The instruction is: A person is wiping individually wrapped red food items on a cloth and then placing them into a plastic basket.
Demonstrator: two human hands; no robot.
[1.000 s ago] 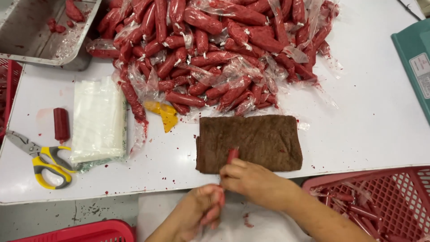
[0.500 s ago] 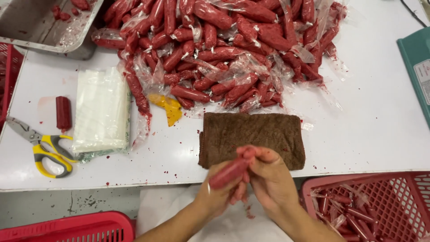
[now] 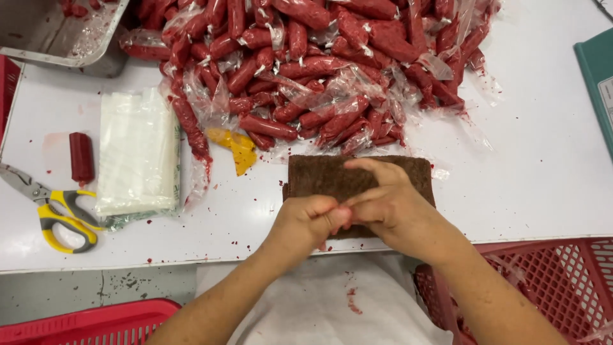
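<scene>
Brown cloth [image 3: 332, 176] at 6 o'clock on tabletop [image 3: 523, 172], under both hands. Left hand [image 3: 313, 220] fisted, contents hidden; right hand [image 3: 389, 207] pinched against it, forefinger out. Seemingly mid-wipe. Sausage pile [image 3: 319, 70] at 12 o'clock.

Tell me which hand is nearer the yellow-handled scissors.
Left. The left hand is closed at the near edge of the brown cloth, on the side toward the scissors. The right hand lies beyond it, over the cloth, farther from them.
</scene>
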